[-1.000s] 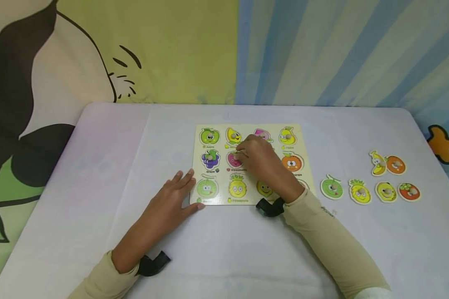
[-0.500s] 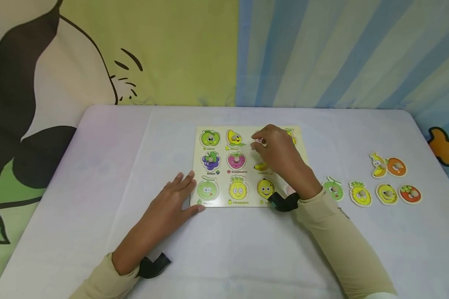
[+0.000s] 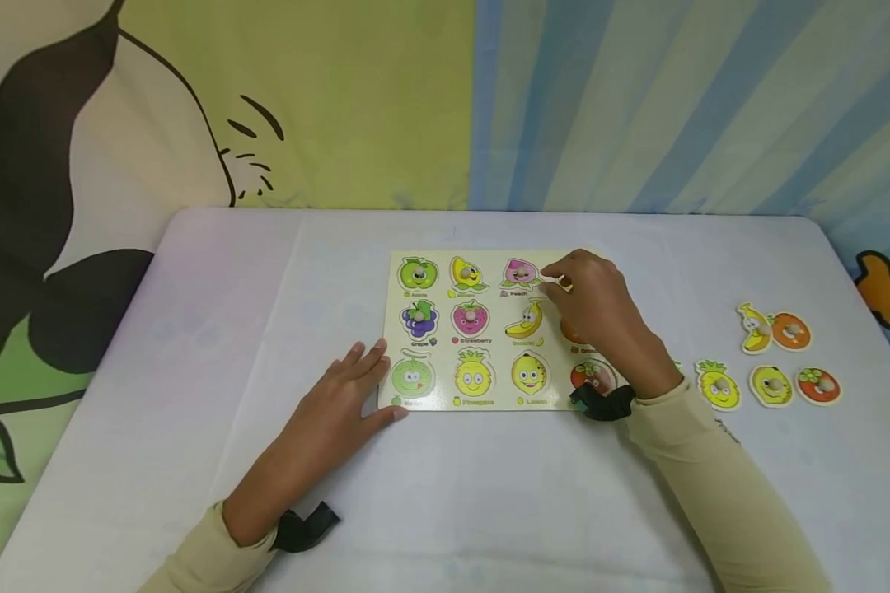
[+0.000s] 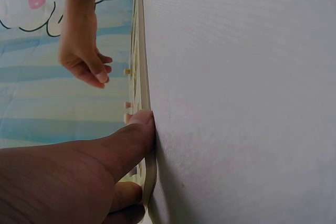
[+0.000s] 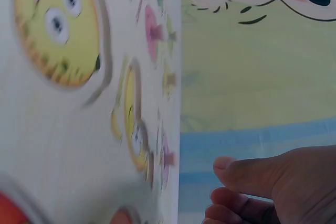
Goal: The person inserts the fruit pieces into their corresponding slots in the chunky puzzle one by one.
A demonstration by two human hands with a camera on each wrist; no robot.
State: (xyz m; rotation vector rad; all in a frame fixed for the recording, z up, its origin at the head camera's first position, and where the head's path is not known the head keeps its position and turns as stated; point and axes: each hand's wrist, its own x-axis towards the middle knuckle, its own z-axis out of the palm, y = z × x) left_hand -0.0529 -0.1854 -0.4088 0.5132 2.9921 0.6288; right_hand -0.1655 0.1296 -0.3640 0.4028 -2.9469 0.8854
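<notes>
A cream fruit puzzle board (image 3: 445, 399) lies on the white table, with knobbed apple, mango-like, grape, strawberry and peach (image 3: 520, 273) pieces seated in its upper rows. My left hand (image 3: 335, 399) rests at the board's lower left corner, its fingers extended and its thumb (image 4: 134, 135) touching the edge in the left wrist view. Above the board's upper right part hovers my right hand (image 3: 601, 309), just right of the peach and mostly covering the pear place. Its fingers are loosely bent, and the left wrist view shows nothing between them. Bare printed pictures include the banana (image 3: 525, 319) and lemon (image 3: 529, 375).
Loose knobbed pieces lie on the table to the right: a banana piece (image 3: 754, 328) touching an orange piece (image 3: 790, 331), a pineapple (image 3: 719, 385), a lemon (image 3: 771, 387) and a tomato (image 3: 819, 385). My right forearm nearly hides the green melon piece. A printed cloth hangs behind.
My right hand has moved right from the strawberry, past the peach, to the pear place, uncovering the strawberry, peach and printed banana. The left hand has stayed put.
</notes>
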